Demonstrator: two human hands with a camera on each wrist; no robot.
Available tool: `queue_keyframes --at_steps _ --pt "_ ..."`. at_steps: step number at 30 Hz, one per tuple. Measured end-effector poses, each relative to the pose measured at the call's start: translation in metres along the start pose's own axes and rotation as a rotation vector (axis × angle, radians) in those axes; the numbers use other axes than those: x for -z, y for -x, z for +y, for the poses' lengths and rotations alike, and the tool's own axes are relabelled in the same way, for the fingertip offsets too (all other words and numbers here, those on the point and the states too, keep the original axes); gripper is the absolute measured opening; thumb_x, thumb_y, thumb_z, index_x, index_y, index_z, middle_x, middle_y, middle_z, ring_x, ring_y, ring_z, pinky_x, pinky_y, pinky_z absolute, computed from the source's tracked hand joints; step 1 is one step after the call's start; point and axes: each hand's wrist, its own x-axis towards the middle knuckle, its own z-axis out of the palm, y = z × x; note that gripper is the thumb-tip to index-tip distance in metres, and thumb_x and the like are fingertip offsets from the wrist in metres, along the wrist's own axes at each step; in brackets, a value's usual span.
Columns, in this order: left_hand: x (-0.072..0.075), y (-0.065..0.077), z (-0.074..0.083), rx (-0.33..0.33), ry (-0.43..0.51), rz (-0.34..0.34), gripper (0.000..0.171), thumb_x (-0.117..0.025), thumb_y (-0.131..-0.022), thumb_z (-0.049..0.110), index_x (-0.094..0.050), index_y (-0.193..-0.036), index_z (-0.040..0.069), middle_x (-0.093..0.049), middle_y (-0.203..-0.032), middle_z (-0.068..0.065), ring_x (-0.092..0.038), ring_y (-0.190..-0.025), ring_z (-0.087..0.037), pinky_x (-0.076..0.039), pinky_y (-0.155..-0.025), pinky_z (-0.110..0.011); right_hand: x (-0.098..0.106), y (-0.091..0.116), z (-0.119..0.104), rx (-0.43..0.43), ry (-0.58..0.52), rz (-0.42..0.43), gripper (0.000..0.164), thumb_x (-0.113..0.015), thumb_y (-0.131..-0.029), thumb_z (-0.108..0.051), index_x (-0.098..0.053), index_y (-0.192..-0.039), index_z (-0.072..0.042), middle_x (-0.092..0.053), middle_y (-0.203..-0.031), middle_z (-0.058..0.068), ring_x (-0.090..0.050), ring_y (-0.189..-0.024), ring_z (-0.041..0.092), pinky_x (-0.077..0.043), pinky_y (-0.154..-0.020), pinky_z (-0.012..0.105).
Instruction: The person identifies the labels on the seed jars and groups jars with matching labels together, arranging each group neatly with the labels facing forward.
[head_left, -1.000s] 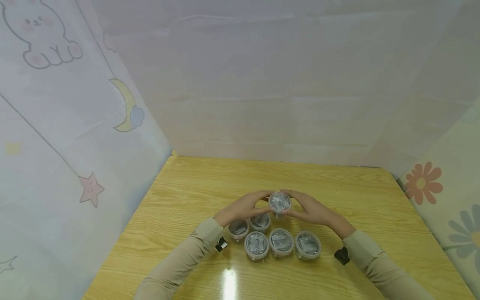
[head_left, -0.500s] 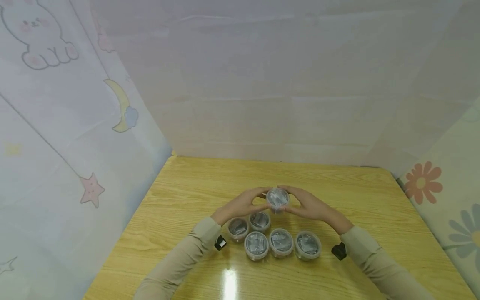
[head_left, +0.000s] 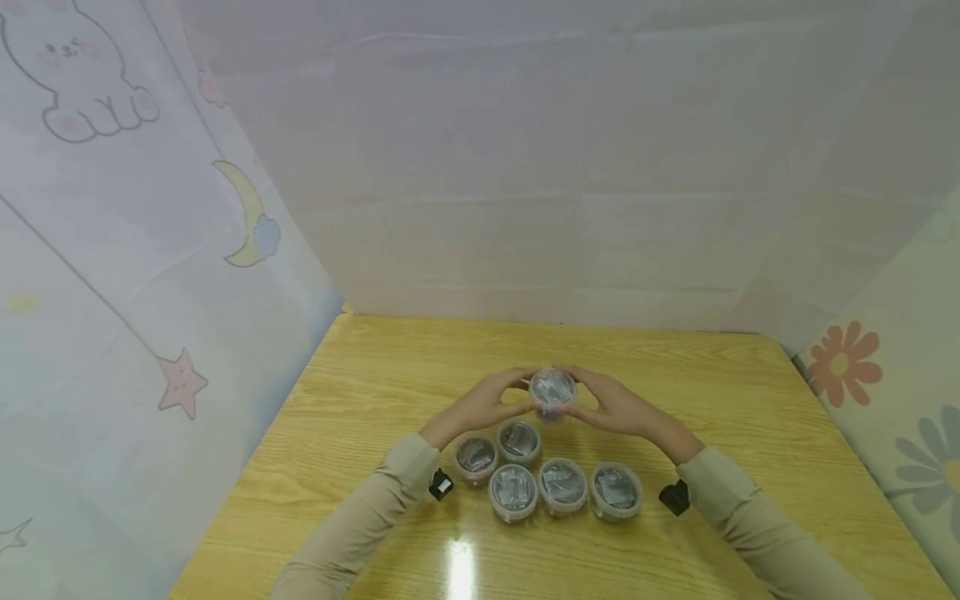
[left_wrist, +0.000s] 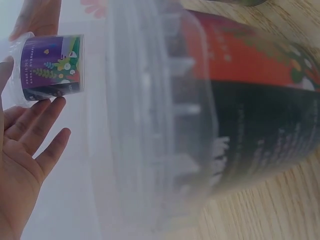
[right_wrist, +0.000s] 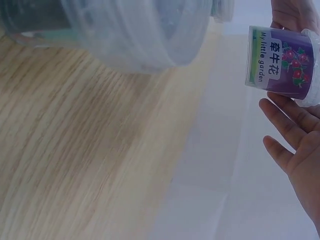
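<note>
Between my two hands is a small lidded plastic cup [head_left: 552, 389], its lid and grey contents facing up in the head view. From the left my left hand [head_left: 480, 407] holds it with thumb and fingertips, and my right hand [head_left: 617, 407] grips it likewise from the right. In the right wrist view the cup [right_wrist: 282, 62] carries a purple label with red berries and the words "My little garden". The left wrist view shows the same cup [left_wrist: 51, 65] from another side, clear of the table, with plants printed on it.
Several similar cups stand near the hands: a back cup [head_left: 519, 439], a left cup [head_left: 476, 457], and a front row ending at a right cup [head_left: 616, 490]. One with a red and black label [left_wrist: 250, 90] looms in the left wrist view. A pale wall [head_left: 525, 208] borders the wooden table [head_left: 390, 358].
Both hands have carried the cup slightly away from the person and a little to the left. The other cups stay where they were.
</note>
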Motion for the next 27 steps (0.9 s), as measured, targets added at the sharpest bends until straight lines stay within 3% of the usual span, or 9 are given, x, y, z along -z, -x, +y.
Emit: queue_keyframes --at_steps 6,14,27 --pt "0.002 -0.002 -0.002 -0.037 -0.009 0.033 0.060 -0.054 -0.093 0.037 -0.033 -0.144 0.016 -0.046 -0.139 -0.002 -0.053 -0.117 -0.014 -0.044 -0.099 -0.028 0.004 -0.005 -0.002 -0.001 0.003 0.015 0.066 -0.058 -0.091 -0.039 -0.032 -0.144 -0.012 -0.048 -0.137 0.009 -0.048 -0.122 0.029 -0.043 -0.096 0.054" --pt "0.005 -0.004 0.002 -0.005 -0.012 0.047 0.059 -0.052 -0.092 0.042 -0.035 -0.143 0.020 -0.048 -0.137 0.002 -0.051 -0.117 -0.012 -0.043 -0.100 -0.026 0.010 -0.008 -0.005 -0.015 -0.005 0.012 0.065 -0.057 -0.091 -0.040 -0.030 -0.146 -0.020 -0.045 -0.139 0.008 -0.047 -0.124 0.028 -0.042 -0.097 0.054" --pt "0.015 -0.008 0.005 -0.030 0.011 0.068 0.059 -0.056 -0.091 0.036 -0.034 -0.144 0.020 -0.046 -0.140 0.001 -0.050 -0.120 -0.013 -0.042 -0.101 -0.028 0.015 -0.014 -0.008 -0.006 -0.010 0.047 0.064 -0.061 -0.090 -0.037 -0.034 -0.143 -0.014 -0.050 -0.134 0.006 -0.050 -0.119 0.025 -0.044 -0.094 0.053"
